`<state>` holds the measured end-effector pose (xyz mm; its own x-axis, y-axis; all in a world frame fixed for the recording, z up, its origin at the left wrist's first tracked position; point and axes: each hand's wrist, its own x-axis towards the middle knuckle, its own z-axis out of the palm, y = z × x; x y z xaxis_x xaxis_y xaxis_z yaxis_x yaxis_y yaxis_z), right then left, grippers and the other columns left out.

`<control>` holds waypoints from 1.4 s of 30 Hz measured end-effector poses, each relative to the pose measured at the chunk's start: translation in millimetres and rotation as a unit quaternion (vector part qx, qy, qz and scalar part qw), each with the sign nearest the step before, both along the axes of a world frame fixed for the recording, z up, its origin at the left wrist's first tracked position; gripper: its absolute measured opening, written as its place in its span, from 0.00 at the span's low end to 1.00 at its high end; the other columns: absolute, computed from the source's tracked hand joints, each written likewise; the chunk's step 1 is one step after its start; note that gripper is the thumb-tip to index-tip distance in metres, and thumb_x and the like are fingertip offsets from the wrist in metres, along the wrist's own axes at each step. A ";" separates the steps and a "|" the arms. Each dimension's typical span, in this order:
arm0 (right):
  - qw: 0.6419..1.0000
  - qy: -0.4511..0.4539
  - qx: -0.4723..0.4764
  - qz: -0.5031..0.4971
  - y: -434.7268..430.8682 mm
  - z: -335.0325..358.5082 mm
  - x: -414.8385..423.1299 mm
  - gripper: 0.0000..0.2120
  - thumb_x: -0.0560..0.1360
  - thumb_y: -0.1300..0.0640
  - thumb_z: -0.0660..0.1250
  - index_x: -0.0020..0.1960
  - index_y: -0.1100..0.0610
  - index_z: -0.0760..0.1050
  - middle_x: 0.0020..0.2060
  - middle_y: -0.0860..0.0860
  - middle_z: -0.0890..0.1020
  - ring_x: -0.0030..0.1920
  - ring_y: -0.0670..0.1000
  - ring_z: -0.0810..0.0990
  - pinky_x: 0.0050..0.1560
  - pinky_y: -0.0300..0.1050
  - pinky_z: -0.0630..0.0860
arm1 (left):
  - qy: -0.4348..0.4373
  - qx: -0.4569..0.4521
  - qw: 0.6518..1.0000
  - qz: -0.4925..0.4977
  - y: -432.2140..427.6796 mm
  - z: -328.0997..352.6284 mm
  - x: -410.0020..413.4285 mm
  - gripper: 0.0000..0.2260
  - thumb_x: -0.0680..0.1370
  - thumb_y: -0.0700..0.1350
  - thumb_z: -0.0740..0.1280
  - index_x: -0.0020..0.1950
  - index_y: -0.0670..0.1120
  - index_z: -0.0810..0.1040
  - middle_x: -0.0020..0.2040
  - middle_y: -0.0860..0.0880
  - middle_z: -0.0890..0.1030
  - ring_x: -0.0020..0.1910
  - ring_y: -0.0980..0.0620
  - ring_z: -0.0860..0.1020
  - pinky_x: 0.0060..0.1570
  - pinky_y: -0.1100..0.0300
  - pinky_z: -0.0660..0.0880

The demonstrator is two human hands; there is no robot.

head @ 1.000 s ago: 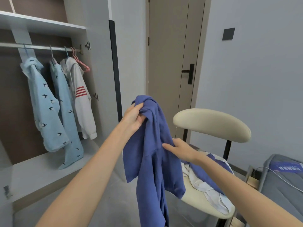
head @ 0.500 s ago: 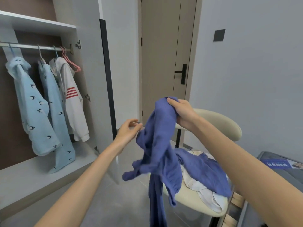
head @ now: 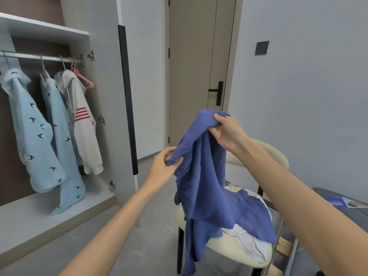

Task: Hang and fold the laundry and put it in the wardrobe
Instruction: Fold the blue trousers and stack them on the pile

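Holding a blue garment (head: 201, 176) over the chair (head: 225, 250), a person pinches its top at 1 o'clock with the right hand (head: 229, 132) and a fold at 9 o'clock with the left hand (head: 165, 166); finding both shoulders first should ease hanging.

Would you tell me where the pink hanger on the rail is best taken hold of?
Grip the pink hanger by its bare sloping arm, from the right front: its hook sits over the rail, and the white jacket crowds its left.
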<state>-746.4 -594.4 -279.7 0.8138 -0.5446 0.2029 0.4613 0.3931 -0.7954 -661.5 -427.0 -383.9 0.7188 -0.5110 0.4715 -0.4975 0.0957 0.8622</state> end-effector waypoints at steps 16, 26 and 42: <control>0.916 0.133 -0.364 0.103 42.8 -64.1 -16.1 0.33 0.72 0.43 0.71 0.72 0.46 0.61 0.68 0.42 0.72 0.63 0.41 0.75 0.64 0.49 0.74 | 0.247 -0.116 0.962 -0.028 3.9 95.1 8.1 0.11 0.79 0.33 0.58 0.57 0.45 0.72 0.45 0.45 0.77 0.39 0.52 0.79 0.32 0.62 0.79; 0.791 0.253 -0.551 -0.082 52.1 -117.1 -2.7 0.18 0.76 0.57 0.66 0.61 0.57 0.63 0.54 0.51 0.77 0.50 0.53 0.79 0.50 0.51 0.78 | 0.140 -0.118 0.980 -0.071 6.1 103.0 2.3 0.19 0.72 0.29 0.70 0.59 0.44 0.75 0.60 0.45 0.79 0.57 0.50 0.79 0.61 0.58 0.74; 0.855 0.192 -0.467 -0.116 -3.8 -64.1 -0.7 0.15 0.62 0.46 0.80 0.28 0.51 0.76 0.26 0.41 0.77 0.29 0.41 0.75 0.29 0.33 0.70 | -0.127 0.056 0.956 0.258 66.4 45.0 68.1 0.12 0.75 0.41 0.71 0.58 0.40 0.78 0.55 0.45 0.80 0.51 0.49 0.76 0.49 0.65 0.69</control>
<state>-747.1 -598.2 -343.8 0.8098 -0.4474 0.3794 0.0742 -0.5634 -0.8229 -593.4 -360.6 -338.8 0.7583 -0.1768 0.6275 -0.6484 -0.3046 0.6977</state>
